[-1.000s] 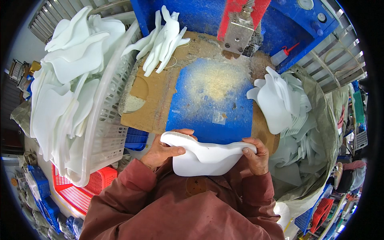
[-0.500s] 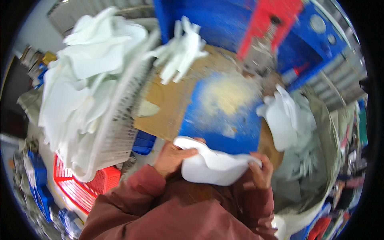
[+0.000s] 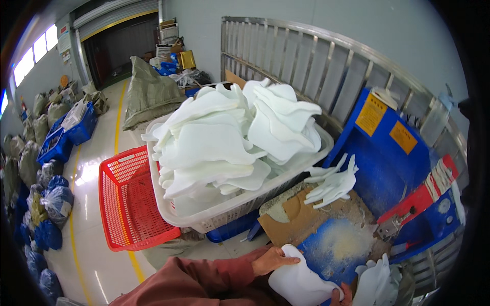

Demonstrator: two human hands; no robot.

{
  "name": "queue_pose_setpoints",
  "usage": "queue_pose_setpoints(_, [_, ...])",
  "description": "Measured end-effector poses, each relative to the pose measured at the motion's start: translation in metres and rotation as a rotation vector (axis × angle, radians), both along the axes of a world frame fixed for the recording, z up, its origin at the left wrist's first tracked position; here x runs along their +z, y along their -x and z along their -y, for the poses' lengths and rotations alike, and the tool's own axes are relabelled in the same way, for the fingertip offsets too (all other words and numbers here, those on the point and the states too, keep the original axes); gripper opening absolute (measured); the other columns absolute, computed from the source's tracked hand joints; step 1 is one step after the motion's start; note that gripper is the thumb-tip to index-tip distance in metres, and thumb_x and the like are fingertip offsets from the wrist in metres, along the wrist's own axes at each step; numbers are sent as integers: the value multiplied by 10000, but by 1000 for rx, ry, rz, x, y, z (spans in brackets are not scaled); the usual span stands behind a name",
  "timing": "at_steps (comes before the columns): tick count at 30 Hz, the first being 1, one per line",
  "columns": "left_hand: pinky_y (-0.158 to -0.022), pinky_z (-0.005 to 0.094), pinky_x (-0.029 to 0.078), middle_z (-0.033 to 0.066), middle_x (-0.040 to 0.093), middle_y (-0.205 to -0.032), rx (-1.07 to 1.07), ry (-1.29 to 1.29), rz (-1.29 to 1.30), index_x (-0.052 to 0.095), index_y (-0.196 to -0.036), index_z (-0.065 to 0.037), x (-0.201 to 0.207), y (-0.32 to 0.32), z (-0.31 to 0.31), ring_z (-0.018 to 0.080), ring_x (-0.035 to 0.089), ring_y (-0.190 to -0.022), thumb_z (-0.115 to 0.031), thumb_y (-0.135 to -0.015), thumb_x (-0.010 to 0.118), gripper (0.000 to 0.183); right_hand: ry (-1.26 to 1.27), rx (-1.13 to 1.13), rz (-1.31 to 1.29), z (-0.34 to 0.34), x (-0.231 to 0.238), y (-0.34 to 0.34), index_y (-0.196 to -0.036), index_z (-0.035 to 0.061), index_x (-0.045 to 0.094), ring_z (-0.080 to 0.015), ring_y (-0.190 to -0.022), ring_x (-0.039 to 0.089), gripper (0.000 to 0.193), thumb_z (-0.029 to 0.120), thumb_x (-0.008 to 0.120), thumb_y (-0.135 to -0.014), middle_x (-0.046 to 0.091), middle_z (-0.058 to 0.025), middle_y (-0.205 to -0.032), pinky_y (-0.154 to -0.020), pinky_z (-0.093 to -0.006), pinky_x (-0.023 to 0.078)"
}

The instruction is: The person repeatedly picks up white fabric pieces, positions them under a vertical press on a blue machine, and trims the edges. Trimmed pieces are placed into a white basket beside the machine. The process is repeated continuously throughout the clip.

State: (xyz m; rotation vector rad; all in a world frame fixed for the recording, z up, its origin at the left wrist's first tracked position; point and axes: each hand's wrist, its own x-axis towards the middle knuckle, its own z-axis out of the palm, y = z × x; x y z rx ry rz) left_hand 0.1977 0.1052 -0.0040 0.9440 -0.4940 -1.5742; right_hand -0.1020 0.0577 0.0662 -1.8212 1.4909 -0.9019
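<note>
A white curved sheet-like piece (image 3: 301, 279), smooth and wavy-edged, is held in both hands near the lower edge of the view. My left hand (image 3: 275, 261) pinches its upper left end, thumb on top. At its lower right end my right hand (image 3: 344, 296) grips it, partly cut off by the picture's edge. Just beyond the piece lies a blue work surface (image 3: 319, 247) strewn with pale powder. A big white basket (image 3: 196, 220) heaped with similar white pieces (image 3: 212, 143) stands ahead to the left. Thin white offcuts (image 3: 334, 183) lie on a brown board (image 3: 286, 227).
A red basket (image 3: 135, 204) sits left of the white one. To the right is a blue machine housing (image 3: 393, 153) with a red arm (image 3: 418, 199). More white pieces (image 3: 377, 280) lie at lower right. Behind runs a metal railing (image 3: 316, 56); sacks (image 3: 148, 97) stand farther back.
The view has swung up and to the left, bringing the railing, floor and doorway into sight. Both hands still hold the white piece, which now appears lower and tilted.
</note>
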Motion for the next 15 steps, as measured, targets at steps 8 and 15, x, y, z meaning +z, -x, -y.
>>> queue_pose_setpoints(8, [-814,317,598,66,760,-1065,88,25,-176,694,-1221,-10,-8,-8,-13,165,730,-902,-215,-987,762,319,98,65,-127,-9,28,-30,-1246,-69,698,-374,-1127,669,400,216,723,-966,715,-260,-1221,-1000,-423,512])
queue_pose_setpoints(15, [-940,355,577,119,686,-1291,-14,109,-330,585,-1374,17,-11,-9,-31,204,682,-1139,-261,-1025,705,462,108,82,-76,-24,40,-37,-1273,-66,679,-390,-1163,648,416,221,717,-974,702,-266,-1244,-1025,-432,499])
